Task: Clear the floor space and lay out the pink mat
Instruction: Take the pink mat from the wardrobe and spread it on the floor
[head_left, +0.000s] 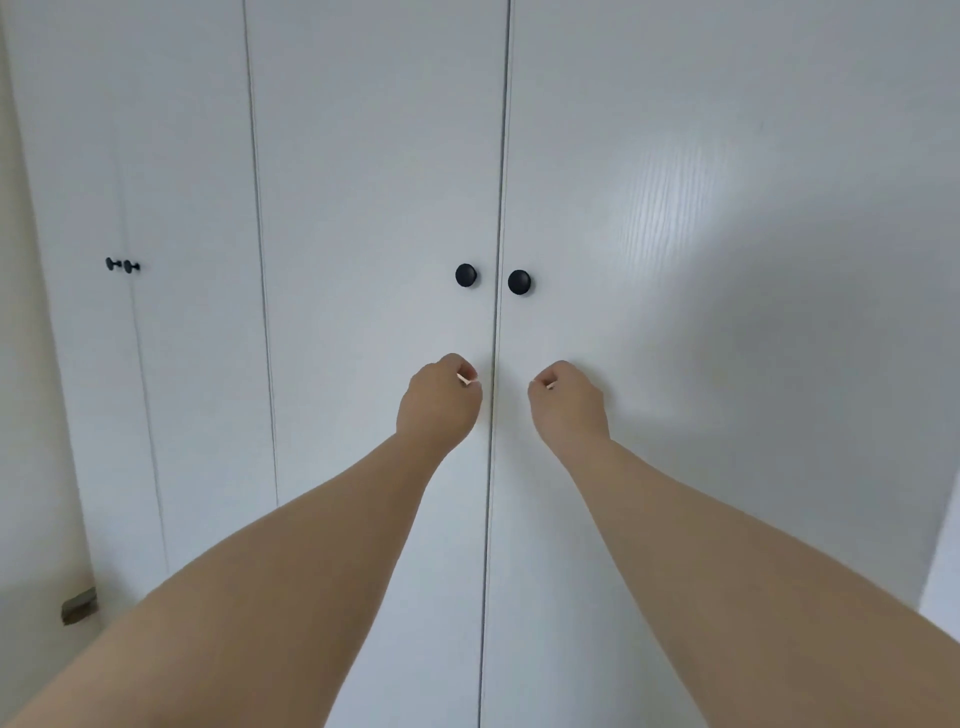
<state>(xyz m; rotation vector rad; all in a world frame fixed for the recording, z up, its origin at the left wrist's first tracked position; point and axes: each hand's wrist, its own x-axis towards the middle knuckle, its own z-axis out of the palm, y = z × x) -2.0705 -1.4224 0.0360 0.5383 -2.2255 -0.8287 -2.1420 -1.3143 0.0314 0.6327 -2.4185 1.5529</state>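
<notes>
Two bare forearms reach forward, the left hand (439, 400) and right hand (569, 402) level on either side of the seam, each with fingers curled into a loose fist holding nothing. Beyond them, shut white wardrobe doors (374, 182) fill the view, with round black knobs (466, 275) just above the fists. Farther left are small black knobs (123, 265) and a drab block (79, 605) at floor level; the pink mat's place cannot be told.

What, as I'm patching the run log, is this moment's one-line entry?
doors: shut | left hand: curled, empty, below left knob | right hand: curled, empty, below right knob | pink mat: not in view
</notes>
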